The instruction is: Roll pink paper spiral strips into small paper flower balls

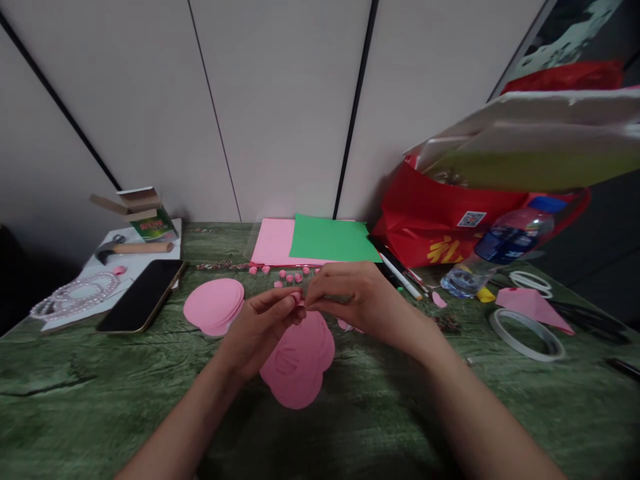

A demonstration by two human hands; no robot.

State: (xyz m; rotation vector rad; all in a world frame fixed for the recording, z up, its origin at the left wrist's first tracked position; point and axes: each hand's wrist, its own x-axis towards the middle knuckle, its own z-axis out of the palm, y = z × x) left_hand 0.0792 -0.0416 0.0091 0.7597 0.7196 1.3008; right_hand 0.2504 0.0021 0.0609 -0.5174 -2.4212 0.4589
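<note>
Between the thumb and fingers of my left hand [267, 323] is a small rolled pink paper piece [297, 297]. My right hand [357, 297] is closed in a pinch at the right side of that piece, its fingertips touching or almost touching it. Below both hands lie overlapping pink paper petal shapes [300, 373], the top one marked with a spiral. To their left is a stack of pink paper circles [213, 303]. Several tiny pink paper rolls [290, 277] are scattered just beyond my fingers, partly hidden by my right hand.
Green and pink paper sheets [330, 239] lie at the back. On the left are a phone [143, 297], a hammer [140, 248], a bead string [75, 297] and an open box [150, 217]. A red bag [415, 213], a bottle [505, 243], tape [525, 337] and white-handled scissors [531, 283] stand or lie right.
</note>
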